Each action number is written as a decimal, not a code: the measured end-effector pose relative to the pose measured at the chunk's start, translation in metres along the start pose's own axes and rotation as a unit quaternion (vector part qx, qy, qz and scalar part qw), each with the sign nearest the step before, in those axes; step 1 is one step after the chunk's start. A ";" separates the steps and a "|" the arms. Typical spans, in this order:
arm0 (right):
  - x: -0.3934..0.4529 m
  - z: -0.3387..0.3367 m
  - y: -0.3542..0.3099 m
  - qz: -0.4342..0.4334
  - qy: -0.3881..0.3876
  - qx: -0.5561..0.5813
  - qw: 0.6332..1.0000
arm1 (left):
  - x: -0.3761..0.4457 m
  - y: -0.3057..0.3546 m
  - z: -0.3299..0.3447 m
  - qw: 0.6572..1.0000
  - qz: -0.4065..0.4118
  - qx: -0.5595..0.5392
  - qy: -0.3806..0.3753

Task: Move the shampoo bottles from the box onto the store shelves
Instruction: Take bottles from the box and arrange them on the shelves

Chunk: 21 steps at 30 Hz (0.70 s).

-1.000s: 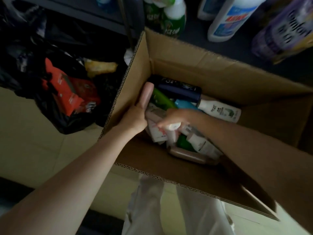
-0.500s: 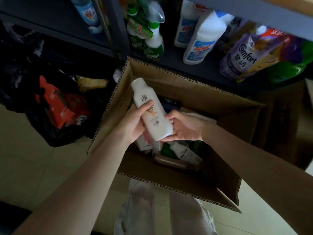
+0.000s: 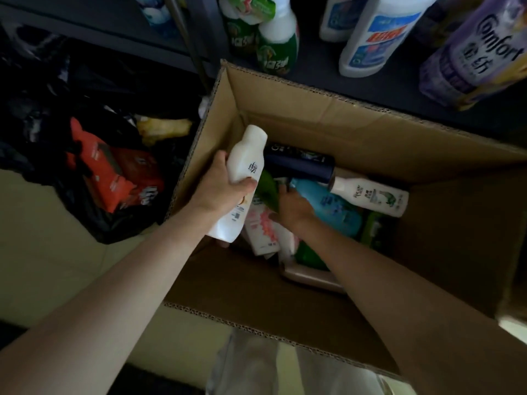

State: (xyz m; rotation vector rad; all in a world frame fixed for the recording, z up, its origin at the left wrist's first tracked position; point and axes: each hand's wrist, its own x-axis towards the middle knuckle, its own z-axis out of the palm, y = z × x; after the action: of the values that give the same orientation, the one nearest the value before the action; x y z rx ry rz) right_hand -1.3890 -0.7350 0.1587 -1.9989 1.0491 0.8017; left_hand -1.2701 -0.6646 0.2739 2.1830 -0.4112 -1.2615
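A white shampoo bottle [image 3: 241,183] is gripped in the left hand [image 3: 219,186] above the box's [image 3: 313,109] left wall, long axis tilted, cap toward the shelf [image 3: 399,89]. The right hand [image 3: 293,208] is sunk among loose bottles inside the box; its closure cannot be told.

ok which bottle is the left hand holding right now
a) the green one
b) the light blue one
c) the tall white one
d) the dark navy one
c: the left hand is wrapped around the tall white bottle over the box's left side, while the dark navy bottle, light blue bottle and green bottle lie inside the box, where the right hand reaches in among them.
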 end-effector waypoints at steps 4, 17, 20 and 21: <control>0.021 0.019 -0.017 0.045 0.038 0.072 0.996 | 0.010 -0.011 -0.001 0.999 0.006 -0.030 0.015; -0.194 -0.269 -0.006 -0.122 -0.015 0.064 0.990 | -0.099 0.166 -0.042 0.977 0.152 -0.007 -0.151; -0.284 -0.345 -0.017 -0.176 0.028 0.080 0.981 | -0.145 0.237 -0.065 0.953 0.200 -0.061 -0.217; -0.314 -0.368 -0.017 -0.197 0.035 0.109 0.974 | -0.162 0.261 -0.073 0.944 0.223 -0.072 -0.233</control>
State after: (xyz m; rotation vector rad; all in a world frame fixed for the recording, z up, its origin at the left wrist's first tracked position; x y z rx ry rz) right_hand -1.4537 -0.9021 0.6081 -1.9666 0.7083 0.3899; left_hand -1.2836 -0.7603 0.5747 1.5348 -0.9125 -1.4748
